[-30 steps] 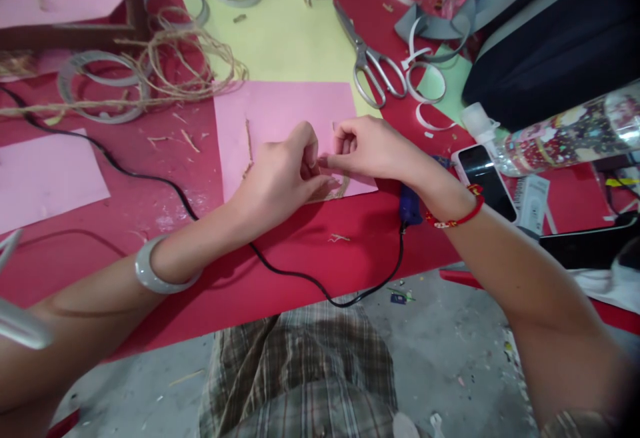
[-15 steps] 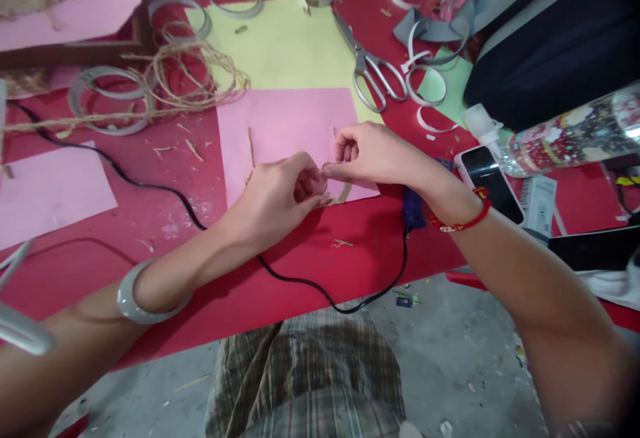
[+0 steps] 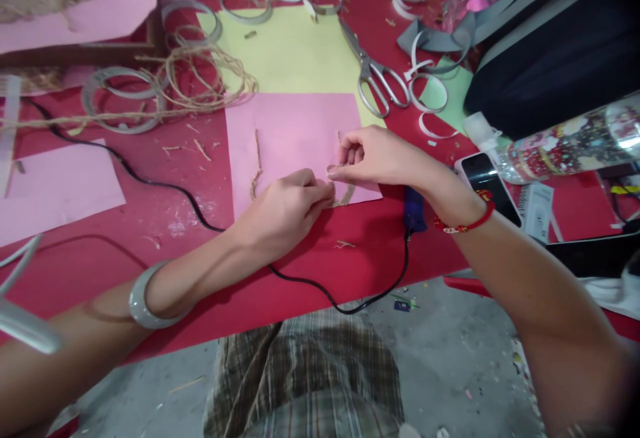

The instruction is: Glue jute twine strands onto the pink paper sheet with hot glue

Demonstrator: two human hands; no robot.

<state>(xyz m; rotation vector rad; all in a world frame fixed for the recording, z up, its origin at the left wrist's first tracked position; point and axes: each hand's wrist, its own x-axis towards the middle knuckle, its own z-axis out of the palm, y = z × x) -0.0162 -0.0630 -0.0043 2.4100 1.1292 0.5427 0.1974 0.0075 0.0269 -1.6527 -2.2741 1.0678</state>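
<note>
A pink sheet of paper point(image 3: 295, 125) lies under both hands, with a curved line of jute twine point(image 3: 257, 155) along its left side. More brown twine point(image 3: 347, 193) curves up at the lower right of the sheet. My left hand point(image 3: 287, 208) bends over the sheet's lower edge, thumb and fingers pressed together on the twine. Close beside its fingertips, my right hand point(image 3: 373, 155) pinches a bit of twine between thumb and forefinger, the other fingers curled. The hands hide the middle stretch of twine.
Scissors point(image 3: 377, 75) lie on a yellow sheet point(image 3: 280, 51). A loose twine coil point(image 3: 200, 75) and tape rolls point(image 3: 123, 101) are at upper left. A black cord point(image 3: 165, 187) runs under my left arm to a blue tool point(image 3: 414, 210). A phone point(image 3: 487, 185) and bottle point(image 3: 565, 135) stand right.
My left hand's fingers have drawn together and tipped down onto the twine. My right hand has barely moved. The whole view has shifted slightly.
</note>
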